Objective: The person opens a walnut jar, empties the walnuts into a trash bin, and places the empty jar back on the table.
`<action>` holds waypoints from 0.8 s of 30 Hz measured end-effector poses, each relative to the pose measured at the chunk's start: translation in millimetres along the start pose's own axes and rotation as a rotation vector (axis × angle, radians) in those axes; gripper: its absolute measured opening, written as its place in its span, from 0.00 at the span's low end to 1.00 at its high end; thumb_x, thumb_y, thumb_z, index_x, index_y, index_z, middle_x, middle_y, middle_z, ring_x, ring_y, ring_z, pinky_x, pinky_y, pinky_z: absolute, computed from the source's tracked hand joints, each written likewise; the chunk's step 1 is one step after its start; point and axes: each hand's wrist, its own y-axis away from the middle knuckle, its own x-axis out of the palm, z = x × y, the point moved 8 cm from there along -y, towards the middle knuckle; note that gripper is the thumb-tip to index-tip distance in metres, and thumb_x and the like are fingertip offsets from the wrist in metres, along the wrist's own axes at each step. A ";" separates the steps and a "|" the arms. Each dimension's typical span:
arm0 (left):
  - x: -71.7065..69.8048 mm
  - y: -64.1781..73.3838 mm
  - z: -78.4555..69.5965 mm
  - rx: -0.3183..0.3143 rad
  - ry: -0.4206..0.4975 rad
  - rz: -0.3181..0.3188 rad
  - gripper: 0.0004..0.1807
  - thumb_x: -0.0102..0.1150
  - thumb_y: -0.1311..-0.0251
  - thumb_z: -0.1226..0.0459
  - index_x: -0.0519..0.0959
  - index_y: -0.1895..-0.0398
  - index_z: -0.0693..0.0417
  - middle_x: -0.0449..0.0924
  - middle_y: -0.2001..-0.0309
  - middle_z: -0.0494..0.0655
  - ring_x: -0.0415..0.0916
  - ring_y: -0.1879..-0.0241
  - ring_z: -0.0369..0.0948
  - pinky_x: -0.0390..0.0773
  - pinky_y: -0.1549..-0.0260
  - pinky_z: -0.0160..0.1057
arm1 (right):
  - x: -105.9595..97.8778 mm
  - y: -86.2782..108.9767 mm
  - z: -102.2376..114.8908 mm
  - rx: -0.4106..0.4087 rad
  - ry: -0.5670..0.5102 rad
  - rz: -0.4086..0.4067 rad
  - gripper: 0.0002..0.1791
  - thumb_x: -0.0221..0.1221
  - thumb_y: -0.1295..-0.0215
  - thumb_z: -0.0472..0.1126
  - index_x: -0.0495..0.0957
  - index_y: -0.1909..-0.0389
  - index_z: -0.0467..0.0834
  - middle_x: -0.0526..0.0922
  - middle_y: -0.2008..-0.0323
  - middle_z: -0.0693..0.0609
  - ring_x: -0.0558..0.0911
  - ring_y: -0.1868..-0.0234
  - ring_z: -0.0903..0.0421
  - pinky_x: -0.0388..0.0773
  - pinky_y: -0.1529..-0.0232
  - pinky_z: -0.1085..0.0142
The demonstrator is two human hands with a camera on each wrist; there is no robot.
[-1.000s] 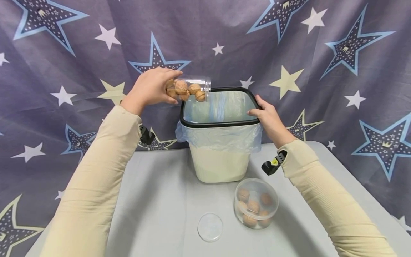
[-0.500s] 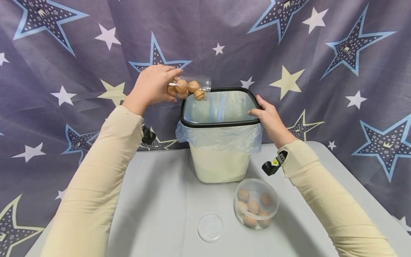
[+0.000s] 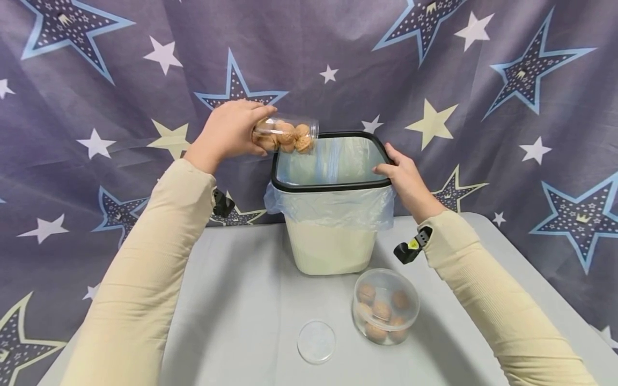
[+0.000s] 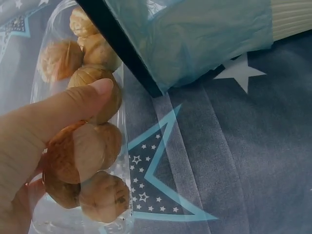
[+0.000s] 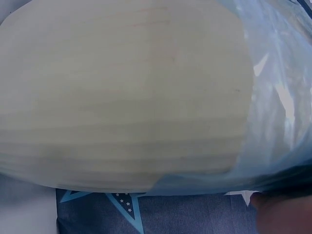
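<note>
The walnuts (image 3: 286, 132) are tan-brown inside a colourless, see-through jar (image 3: 315, 128). Toward the table's back edge, the bin (image 3: 333, 246) is cream with a black rim (image 3: 333, 187) and a translucent pale-blue bag (image 3: 338, 208). Nearer the front edge, a cloudy clear tub (image 3: 386, 282) shows brown inside; the disc (image 3: 316, 342) is clear. The table (image 3: 241, 321) is pale grey, the sleeves (image 3: 130, 289) cream. The purple-grey cloth (image 3: 299, 27) carries white, pale-yellow and blue-outlined, speckled stars.

Over the last half second, the walnuts (image 3: 286, 133) inside the clear jar (image 3: 291, 120) have slid towards its mouth, you will note; the foremost pair now lie closer to the rim. Your left hand (image 3: 235, 131) has dropped slightly over the same interval.
</note>
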 end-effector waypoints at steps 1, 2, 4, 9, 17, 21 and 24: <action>0.4 -0.1 -0.2 0.002 0.000 0.002 0.44 0.78 0.68 0.58 0.71 0.40 0.56 0.75 0.44 0.57 0.72 0.47 0.58 0.70 0.47 0.56 | 0.0 -0.1 -0.1 0.001 0.002 -0.001 0.43 0.51 0.45 0.30 0.43 0.28 0.39 0.42 0.26 0.49 0.45 0.27 0.59 0.48 0.30 0.67; 0.6 -0.2 -0.6 0.007 -0.002 0.001 0.44 0.78 0.68 0.58 0.72 0.40 0.56 0.75 0.44 0.57 0.72 0.47 0.58 0.70 0.48 0.56 | 0.0 -0.1 -0.4 0.001 0.003 -0.001 0.43 0.51 0.45 0.30 0.43 0.28 0.39 0.43 0.26 0.50 0.45 0.27 0.59 0.48 0.30 0.67; 0.5 -0.4 -1.4 0.018 -0.007 -0.006 0.44 0.78 0.68 0.59 0.72 0.40 0.56 0.76 0.45 0.57 0.72 0.47 0.58 0.70 0.48 0.55 | -0.2 0.1 -0.5 0.002 0.004 -0.005 0.43 0.51 0.45 0.30 0.44 0.28 0.39 0.43 0.26 0.50 0.45 0.27 0.59 0.48 0.30 0.67; 1.9 -0.1 -0.9 0.002 0.019 0.007 0.45 0.78 0.67 0.58 0.71 0.39 0.56 0.75 0.44 0.57 0.72 0.46 0.57 0.69 0.46 0.55 | -0.2 0.2 -0.5 0.000 0.012 -0.004 0.43 0.51 0.45 0.31 0.44 0.28 0.40 0.43 0.26 0.50 0.45 0.27 0.59 0.48 0.30 0.67; -0.7 0.5 -5.2 -0.006 0.031 0.012 0.45 0.77 0.66 0.57 0.71 0.38 0.55 0.75 0.43 0.56 0.72 0.47 0.57 0.69 0.47 0.56 | -1.4 0.2 -0.7 -0.003 0.035 -0.008 0.43 0.51 0.45 0.31 0.44 0.28 0.40 0.44 0.26 0.50 0.45 0.27 0.58 0.48 0.30 0.67; -0.9 -0.9 -8.0 0.001 0.021 0.037 0.45 0.78 0.66 0.58 0.70 0.37 0.56 0.74 0.42 0.57 0.71 0.45 0.57 0.68 0.47 0.56 | -1.8 0.1 -0.3 -0.004 0.035 -0.008 0.43 0.51 0.45 0.31 0.44 0.28 0.39 0.44 0.26 0.50 0.45 0.27 0.58 0.48 0.30 0.67; 0.0 -1.6 -9.0 0.003 0.001 0.058 0.45 0.77 0.65 0.58 0.69 0.37 0.57 0.74 0.42 0.57 0.70 0.44 0.57 0.68 0.46 0.56 | -1.6 -0.5 -0.1 -0.006 0.039 -0.007 0.43 0.52 0.45 0.31 0.44 0.28 0.39 0.44 0.26 0.50 0.46 0.27 0.59 0.48 0.30 0.66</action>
